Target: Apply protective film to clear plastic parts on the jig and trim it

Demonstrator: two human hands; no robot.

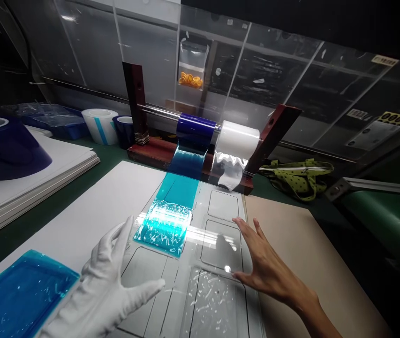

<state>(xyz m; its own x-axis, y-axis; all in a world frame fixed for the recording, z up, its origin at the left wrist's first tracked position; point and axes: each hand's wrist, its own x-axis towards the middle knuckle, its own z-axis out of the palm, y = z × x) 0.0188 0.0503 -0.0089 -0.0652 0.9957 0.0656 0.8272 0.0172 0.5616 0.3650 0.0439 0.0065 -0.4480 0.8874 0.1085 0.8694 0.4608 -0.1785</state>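
My left hand [106,281], in a white glove, hovers open over the left side of a clear plastic sheet [217,244] with rounded rectangular outlines. My bare right hand [266,267] is spread flat, fingertips on the sheet's right part. Between the hands, a little farther off, lies a strip of blue film [168,220], wrinkled at its near end. It runs back to a blue film roll [196,129] on a steel rod in a dark red stand [139,112]. A white film roll [238,136] sits beside it.
A blue-covered piece [20,295] lies at the near left on a white board [90,211]. A stack of white boards [27,178] carries a large blue roll [6,145]. More rolls [101,124] stand behind. A green pouch [298,176] and brown cardboard [308,253] lie right.
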